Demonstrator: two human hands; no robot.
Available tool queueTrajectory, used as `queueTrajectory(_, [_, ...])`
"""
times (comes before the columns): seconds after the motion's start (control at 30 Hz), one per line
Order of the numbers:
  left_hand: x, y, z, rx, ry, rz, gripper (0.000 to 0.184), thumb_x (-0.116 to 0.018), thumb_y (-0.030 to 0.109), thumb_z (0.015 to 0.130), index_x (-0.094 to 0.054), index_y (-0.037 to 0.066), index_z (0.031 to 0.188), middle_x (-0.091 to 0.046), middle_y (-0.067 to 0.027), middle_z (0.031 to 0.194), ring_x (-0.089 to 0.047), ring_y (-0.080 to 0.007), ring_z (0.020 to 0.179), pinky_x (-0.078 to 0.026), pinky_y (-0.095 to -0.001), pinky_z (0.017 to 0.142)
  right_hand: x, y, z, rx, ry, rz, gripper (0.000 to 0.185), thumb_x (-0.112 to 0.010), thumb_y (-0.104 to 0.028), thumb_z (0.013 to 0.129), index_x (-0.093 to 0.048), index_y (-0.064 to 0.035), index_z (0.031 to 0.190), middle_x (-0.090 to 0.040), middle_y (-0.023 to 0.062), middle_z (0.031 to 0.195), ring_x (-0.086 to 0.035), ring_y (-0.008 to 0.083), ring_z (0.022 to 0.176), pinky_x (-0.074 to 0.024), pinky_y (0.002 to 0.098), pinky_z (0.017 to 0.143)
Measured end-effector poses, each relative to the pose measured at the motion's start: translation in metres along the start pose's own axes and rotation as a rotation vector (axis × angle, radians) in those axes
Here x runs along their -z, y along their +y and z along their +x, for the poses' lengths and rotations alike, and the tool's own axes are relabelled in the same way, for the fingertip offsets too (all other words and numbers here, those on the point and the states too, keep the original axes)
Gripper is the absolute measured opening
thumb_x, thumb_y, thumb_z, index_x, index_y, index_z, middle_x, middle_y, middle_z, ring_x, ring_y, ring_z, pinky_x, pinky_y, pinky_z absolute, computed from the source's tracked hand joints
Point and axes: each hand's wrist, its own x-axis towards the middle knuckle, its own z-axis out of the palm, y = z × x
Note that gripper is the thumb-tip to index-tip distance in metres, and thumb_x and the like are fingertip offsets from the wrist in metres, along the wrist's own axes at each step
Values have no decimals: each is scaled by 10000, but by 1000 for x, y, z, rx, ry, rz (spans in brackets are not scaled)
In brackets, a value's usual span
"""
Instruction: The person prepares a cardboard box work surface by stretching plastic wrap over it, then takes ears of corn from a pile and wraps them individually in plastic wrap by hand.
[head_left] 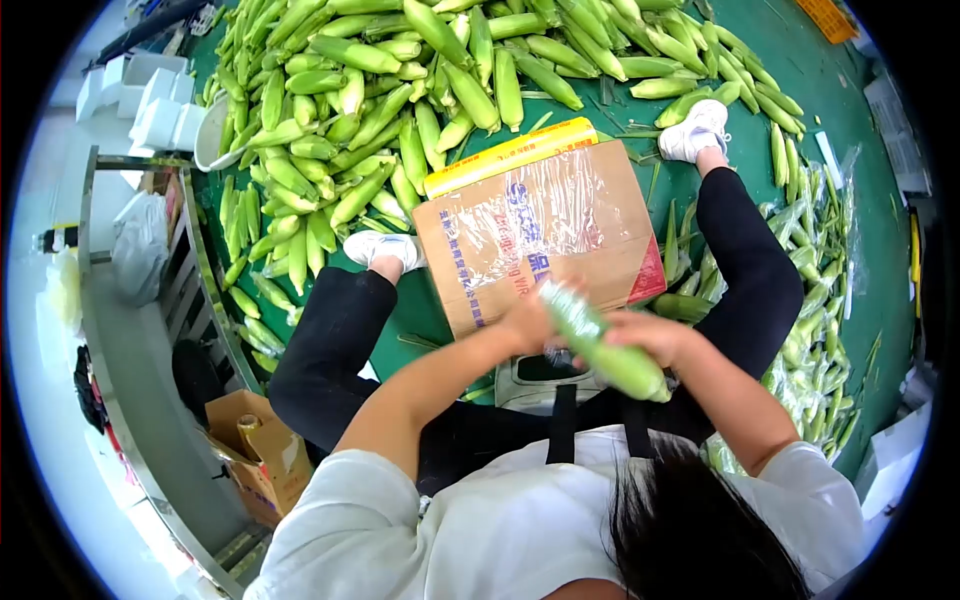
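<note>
An ear of corn [612,352] in its green husk is held slantwise over my lap, with clear plastic film shining on its upper end. My left hand [530,318] is closed at that filmed end, its fingers blurred by motion. On the other side, my right hand [648,336] has its fingers curled on the middle of the ear. Just beyond both hands lies a cardboard box [530,225] between my legs, with clear film spread over its top. A yellow printed carton [512,156] sits along the box's far edge.
A large heap of unwrapped corn [400,90] covers the green floor [560,125] ahead. Film-wrapped ears [815,340] pile up at the right. A metal frame [150,480] and an open carton [258,450] stand at the left. White boxes [160,110] are at the far left.
</note>
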Motion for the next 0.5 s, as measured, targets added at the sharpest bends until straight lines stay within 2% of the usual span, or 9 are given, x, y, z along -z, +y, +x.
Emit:
queueTrajectory(0.1, [36,49,-38,147,-362,-383,570,-603,107,823,-553,67,1390,-500,-174,1481,-431,-378,1401,-317,-521,1183,5,-13,-27,59,120,311,631,-646,-463,945,-480,-32,1375,-673,171,1144,-695,300,963,-597,457,778])
queueTrajectory(0.17, [83,67,-54,305,61,-287,708,-572,-54,734,-511,48,1433,-469,-221,1495,-419,-399,1415,-356,-488,1162,19,-17,-34,5,194,228,551,-649,-467,946,-519,-43,1274,-664,130,1011,-693,256,804,-599,431,708])
queueTrajectory(0.2, [132,82,-32,225,233,-100,740,-615,-23,730,-490,57,1455,-431,-237,1517,-402,-438,1413,-331,-527,1159,21,-20,-32,-16,174,164,561,-671,-453,935,-515,-43,1285,-664,130,1007,-695,246,810,-604,414,687])
queueTrajectory(0.27, [192,112,7,142,128,98,829,-765,140,735,-440,97,1496,-395,-210,1531,-360,-482,1416,-262,-649,1134,10,-37,-22,-169,68,18,549,-695,-420,926,-518,-38,1278,-661,129,1003,-695,238,800,-609,398,664])
queueTrajectory(0.33, [211,114,37,-1,-24,383,864,-821,221,697,-462,140,1479,-536,-196,1401,-488,-413,1336,-369,-559,1104,-13,-59,-13,-299,-83,-195,523,-738,-371,897,-549,-41,1256,-667,140,1027,-703,233,808,-609,391,662])
queueTrajectory(0.37, [206,106,47,352,-375,86,739,-820,222,712,-534,151,1390,-669,-155,1167,-661,-337,1095,-522,-444,944,-16,-68,-11,-339,-84,-313,542,-757,-371,876,-554,-41,1254,-671,139,1031,-704,239,838,-601,390,701])
queueTrajectory(0.4, [196,101,48,352,-391,9,660,-802,197,740,-548,133,1346,-676,-127,1083,-675,-310,997,-538,-420,867,-18,-77,-8,-380,-89,-441,560,-776,-372,855,-558,-42,1252,-674,137,1035,-704,245,869,-593,390,739])
queueTrajectory(0.47, [178,82,46,373,-391,-132,502,-767,148,796,-578,96,1258,-691,-72,916,-705,-255,802,-569,-370,712,-22,-88,-24,87,21,-1239,625,-811,-350,805,-553,-45,1285,-681,140,1047,-698,267,960,-558,374,839])
queueTrajectory(0.5, [165,73,43,365,-432,-518,421,-742,118,822,-587,85,1212,-675,-45,891,-676,-225,737,-552,-366,642,-41,-93,-39,175,50,-1351,729,-834,-308,740,-521,-56,1348,-681,152,1054,-678,305,1035,-527,382,899])
